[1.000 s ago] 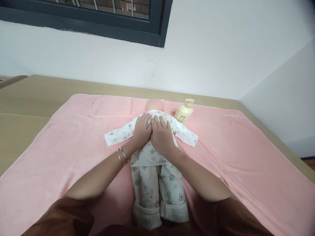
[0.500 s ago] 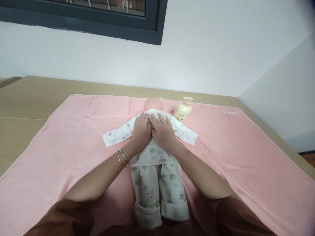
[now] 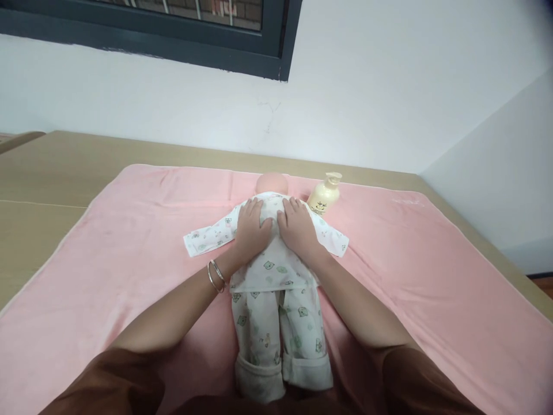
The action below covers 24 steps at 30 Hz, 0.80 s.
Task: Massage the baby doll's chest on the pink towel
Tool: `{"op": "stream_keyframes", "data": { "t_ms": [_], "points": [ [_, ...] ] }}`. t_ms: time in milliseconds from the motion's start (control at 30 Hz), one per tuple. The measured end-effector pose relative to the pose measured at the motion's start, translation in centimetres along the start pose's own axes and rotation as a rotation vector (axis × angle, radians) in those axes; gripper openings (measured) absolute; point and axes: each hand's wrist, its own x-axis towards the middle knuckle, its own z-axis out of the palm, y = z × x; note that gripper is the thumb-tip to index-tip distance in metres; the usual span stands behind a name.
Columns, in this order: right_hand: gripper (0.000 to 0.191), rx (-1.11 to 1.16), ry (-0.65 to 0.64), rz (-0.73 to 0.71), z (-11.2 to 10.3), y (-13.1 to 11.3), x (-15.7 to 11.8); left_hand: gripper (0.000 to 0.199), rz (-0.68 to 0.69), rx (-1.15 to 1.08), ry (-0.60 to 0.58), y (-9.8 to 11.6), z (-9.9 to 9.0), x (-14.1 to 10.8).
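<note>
A baby doll (image 3: 272, 183) lies on a pink blanket (image 3: 142, 242), its head at the far end and its face out of sight. It wears a white printed top (image 3: 276, 265) with the sleeves spread to both sides, and matching trousers (image 3: 259, 323) with turned-up cuffs. My left hand (image 3: 253, 230) rests flat on the left of the doll's upper back, fingers toward the shoulder. On the right of the upper back lies my right hand (image 3: 298, 229), its fingers extended too. A strip of the top shows between my thumbs. Neither hand grasps anything.
A cream pump bottle (image 3: 325, 193) stands on the blanket just beyond the doll's right-hand sleeve. The blanket covers much of a wooden table (image 3: 64, 167). Behind it rise a white wall (image 3: 354, 104) and a dark window frame (image 3: 272, 66).
My hands have slid apart across the doll's upper back, the left one slightly left and the right one to the right. Earlier their thumbs met in the middle. The camera view has shifted slightly.
</note>
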Motion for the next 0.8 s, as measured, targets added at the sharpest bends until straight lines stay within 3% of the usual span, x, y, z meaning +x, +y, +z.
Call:
{"op": "stream_keyframes", "data": {
  "t_ms": [200, 433, 667, 800],
  "points": [
    [0.059, -0.105, -0.048, -0.100, -1.1, -3.1, -3.5, 0.048, -0.058, 0.028, -0.054, -0.9, -0.1, 2.4],
    [0.063, 0.103, -0.176, -0.033, -1.2, -0.3, -0.1, 0.053, 0.081, 0.198, -0.025, 2.1, -0.3, -1.4],
    [0.060, 0.025, -0.089, -0.115, -1.0, -2.4, -3.0, 0.048, 0.013, 0.185, -0.088, -0.1, -1.0, 1.2],
    [0.053, 0.115, -0.123, -0.107, -1.4, -1.1, -1.2, 0.048, 0.098, 0.258, -0.027, 1.0, -0.6, -0.5]
  ]
}}
